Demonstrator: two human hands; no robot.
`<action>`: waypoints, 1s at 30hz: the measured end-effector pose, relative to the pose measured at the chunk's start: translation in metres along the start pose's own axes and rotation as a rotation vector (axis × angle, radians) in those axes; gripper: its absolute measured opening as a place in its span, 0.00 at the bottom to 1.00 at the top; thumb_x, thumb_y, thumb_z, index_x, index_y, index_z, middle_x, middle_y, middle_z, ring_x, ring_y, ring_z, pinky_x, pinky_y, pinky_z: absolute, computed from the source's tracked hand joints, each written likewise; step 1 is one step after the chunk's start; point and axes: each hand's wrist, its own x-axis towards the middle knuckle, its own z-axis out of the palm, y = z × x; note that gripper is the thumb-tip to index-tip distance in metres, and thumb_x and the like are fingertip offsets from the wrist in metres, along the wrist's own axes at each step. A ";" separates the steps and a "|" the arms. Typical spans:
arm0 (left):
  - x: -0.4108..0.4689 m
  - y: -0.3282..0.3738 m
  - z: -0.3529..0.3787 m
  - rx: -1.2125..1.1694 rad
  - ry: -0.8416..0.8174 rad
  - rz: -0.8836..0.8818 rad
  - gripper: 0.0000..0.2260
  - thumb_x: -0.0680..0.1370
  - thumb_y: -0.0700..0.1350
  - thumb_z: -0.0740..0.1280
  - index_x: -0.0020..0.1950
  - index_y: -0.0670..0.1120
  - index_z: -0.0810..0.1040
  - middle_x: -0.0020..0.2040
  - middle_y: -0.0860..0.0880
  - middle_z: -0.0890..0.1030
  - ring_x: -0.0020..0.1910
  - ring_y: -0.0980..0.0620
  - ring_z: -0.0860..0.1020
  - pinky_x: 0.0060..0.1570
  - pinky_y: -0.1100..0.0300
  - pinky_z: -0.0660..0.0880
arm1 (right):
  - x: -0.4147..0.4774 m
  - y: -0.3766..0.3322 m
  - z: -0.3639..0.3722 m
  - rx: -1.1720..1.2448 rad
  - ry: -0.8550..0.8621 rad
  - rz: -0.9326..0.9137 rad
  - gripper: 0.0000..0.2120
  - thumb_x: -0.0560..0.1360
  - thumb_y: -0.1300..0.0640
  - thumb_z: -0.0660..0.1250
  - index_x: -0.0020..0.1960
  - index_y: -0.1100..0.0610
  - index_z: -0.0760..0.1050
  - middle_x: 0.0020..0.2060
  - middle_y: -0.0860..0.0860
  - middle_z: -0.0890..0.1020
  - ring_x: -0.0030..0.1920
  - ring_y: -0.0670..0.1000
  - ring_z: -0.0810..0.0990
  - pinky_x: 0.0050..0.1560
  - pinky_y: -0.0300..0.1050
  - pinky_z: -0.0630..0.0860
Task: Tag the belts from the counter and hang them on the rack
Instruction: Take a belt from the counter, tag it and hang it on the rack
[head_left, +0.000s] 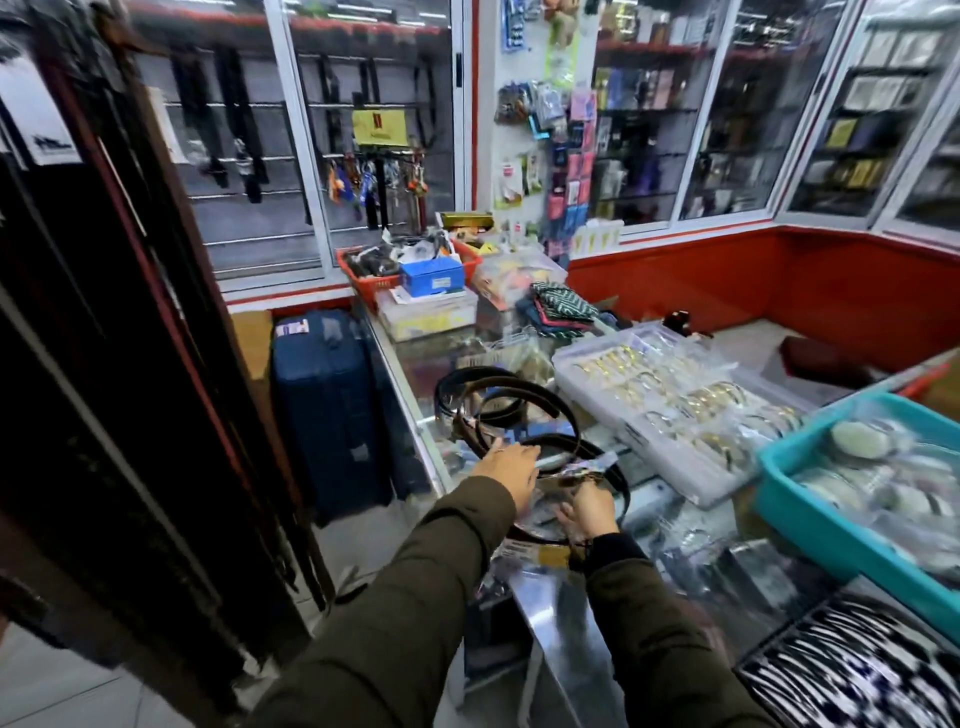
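Observation:
Several dark belts (506, 400) lie coiled in loops on the glass counter (410, 374). My left hand (511, 470) rests flat on the nearest black belt loop (621, 480), fingers spread. My right hand (589, 512) is closed around that same belt's near part, beside a small tag or wrapper (587, 467). A rack of hanging dark belts (104, 312) fills the left side, blurred.
A clear tray of gold bracelets (670, 400) and a teal bin (810, 514) of packets sit to the right of the belts. A red basket (374, 283), a blue box (431, 275) and folded cloth stand farther back. A blue suitcase (327, 410) stands on the floor left of the counter.

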 end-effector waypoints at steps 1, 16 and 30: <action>0.005 0.004 0.001 0.013 -0.037 -0.025 0.20 0.85 0.44 0.53 0.77 0.41 0.65 0.73 0.39 0.73 0.73 0.40 0.69 0.81 0.48 0.52 | 0.001 0.001 0.000 0.054 -0.009 0.033 0.22 0.83 0.63 0.50 0.76 0.66 0.61 0.64 0.66 0.72 0.66 0.63 0.74 0.69 0.55 0.70; 0.003 0.010 -0.010 -0.101 0.254 -0.022 0.16 0.83 0.44 0.59 0.71 0.47 0.76 0.64 0.42 0.79 0.64 0.39 0.77 0.63 0.47 0.75 | 0.000 -0.014 0.015 0.256 -0.124 -0.048 0.19 0.81 0.67 0.60 0.70 0.72 0.68 0.59 0.66 0.80 0.54 0.61 0.82 0.61 0.55 0.78; -0.098 -0.072 -0.062 -0.452 0.879 -0.183 0.15 0.82 0.43 0.64 0.68 0.41 0.79 0.61 0.41 0.83 0.60 0.42 0.81 0.62 0.54 0.75 | -0.075 -0.029 0.122 -0.033 -0.604 -0.450 0.07 0.78 0.63 0.68 0.55 0.58 0.78 0.45 0.55 0.84 0.43 0.53 0.84 0.37 0.39 0.83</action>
